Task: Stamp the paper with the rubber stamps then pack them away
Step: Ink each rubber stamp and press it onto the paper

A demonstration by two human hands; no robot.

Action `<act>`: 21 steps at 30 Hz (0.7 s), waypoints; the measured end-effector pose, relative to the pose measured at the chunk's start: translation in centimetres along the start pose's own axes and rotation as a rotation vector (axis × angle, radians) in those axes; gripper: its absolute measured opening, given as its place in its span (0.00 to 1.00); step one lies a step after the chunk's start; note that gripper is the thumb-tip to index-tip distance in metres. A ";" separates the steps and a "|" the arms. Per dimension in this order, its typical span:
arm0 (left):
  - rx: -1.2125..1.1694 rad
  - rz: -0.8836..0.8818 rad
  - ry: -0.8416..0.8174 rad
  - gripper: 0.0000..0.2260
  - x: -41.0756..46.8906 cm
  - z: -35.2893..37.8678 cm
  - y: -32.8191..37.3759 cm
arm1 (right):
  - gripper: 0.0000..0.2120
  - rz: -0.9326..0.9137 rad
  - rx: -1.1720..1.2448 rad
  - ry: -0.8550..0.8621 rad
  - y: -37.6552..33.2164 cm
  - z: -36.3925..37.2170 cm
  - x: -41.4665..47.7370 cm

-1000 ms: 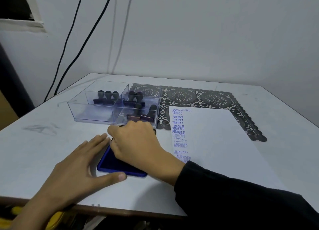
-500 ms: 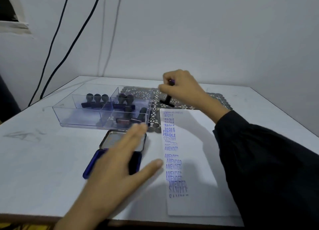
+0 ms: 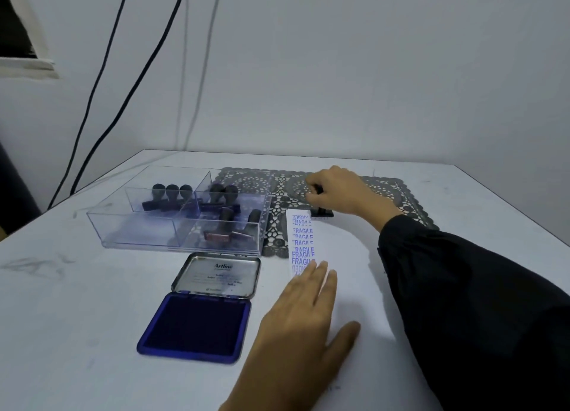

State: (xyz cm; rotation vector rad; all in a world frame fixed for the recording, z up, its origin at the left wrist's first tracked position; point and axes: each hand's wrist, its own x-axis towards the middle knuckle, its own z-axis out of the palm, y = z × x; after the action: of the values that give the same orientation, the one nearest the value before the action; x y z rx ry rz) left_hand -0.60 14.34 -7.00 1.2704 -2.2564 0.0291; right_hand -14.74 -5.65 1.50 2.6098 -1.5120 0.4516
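Right hand (image 3: 337,191) is clamped round a black rubber stamp (image 3: 321,211), pressing it onto the far end of the paper (image 3: 351,256) — left hand (image 3: 303,321) lies flat and loose on the near part. Blue FRAGILE prints run down the paper's left edge.

The paper (image 3: 345,256) carries a column of blue "FRAGILE" stamps down its left edge, the topmost and lowest ones too smeared to read, and the ink pad's open lid (image 3: 219,275) reads "Artline", its smaller print illegible.
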 end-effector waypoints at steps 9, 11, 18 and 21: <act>0.077 -0.023 -0.030 0.27 0.1 -0.1 0.2 | 0.13 0.010 -0.067 0.046 0.1 2.2 -0.2; 0.085 -0.026 -0.052 0.27 0.1 -0.1 0.2 | 0.11 0.022 -0.070 0.077 0.0 2.5 -0.4; 0.022 0.003 0.019 0.26 -0.1 0.4 -0.1 | 0.13 0.074 -0.009 0.073 -0.1 1.9 -0.7; -0.091 -0.011 0.050 0.25 0.0 -0.4 -0.2 | 0.12 0.174 0.130 0.208 -0.1 0.2 -0.9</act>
State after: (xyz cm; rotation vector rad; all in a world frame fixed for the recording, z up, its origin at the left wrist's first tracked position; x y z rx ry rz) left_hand -0.27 14.38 -6.69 1.2216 -2.1830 -0.0452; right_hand -14.99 -4.87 1.06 2.4384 -1.6952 0.8356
